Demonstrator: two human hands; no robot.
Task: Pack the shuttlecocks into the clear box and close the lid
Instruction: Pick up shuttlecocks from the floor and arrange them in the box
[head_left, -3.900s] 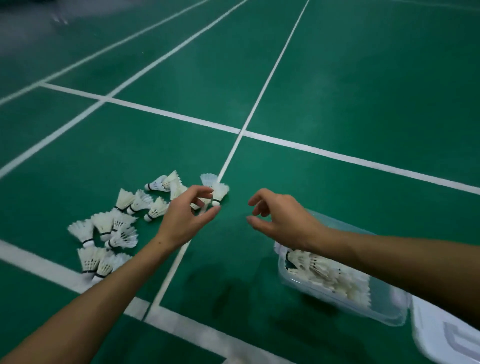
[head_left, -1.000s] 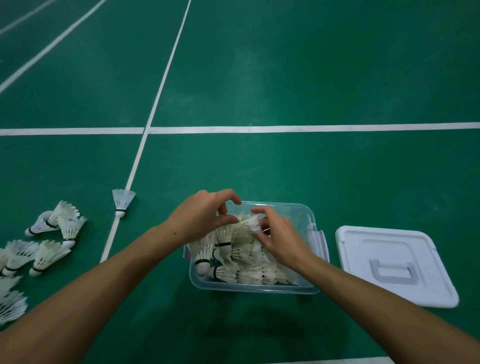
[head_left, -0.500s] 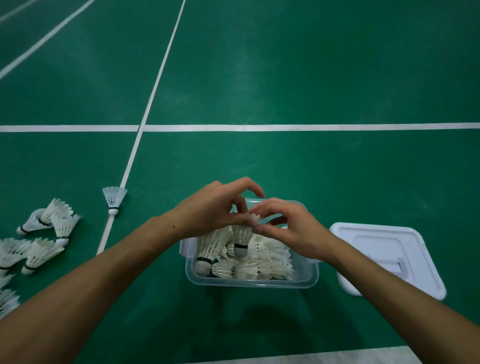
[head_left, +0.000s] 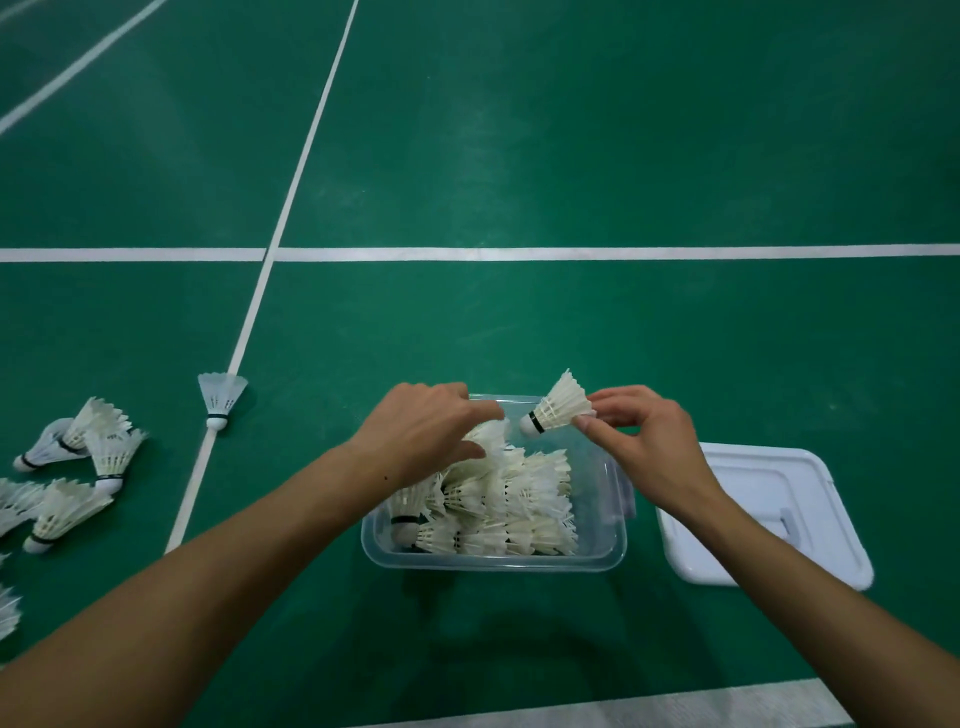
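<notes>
Clear box (head_left: 493, 561), lower centre: partly filled. Right hand (head_left: 644, 436) pinches one shuttlecock (head_left: 558, 405) above it; left hand (head_left: 426, 431) grips another inside. Loose shuttlecocks (head_left: 78, 467) remain left; lid (head_left: 769, 499) off, right.

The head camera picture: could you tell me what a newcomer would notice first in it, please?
First, the clear box low in the centre, packed with white shuttlecocks, with both hands above it: the right hand pinches one shuttlecock over the far rim, and the left hand reaches into the pile. Next, the white lid lies on the green court to the right, and loose shuttlecocks lie scattered at the left.
</notes>
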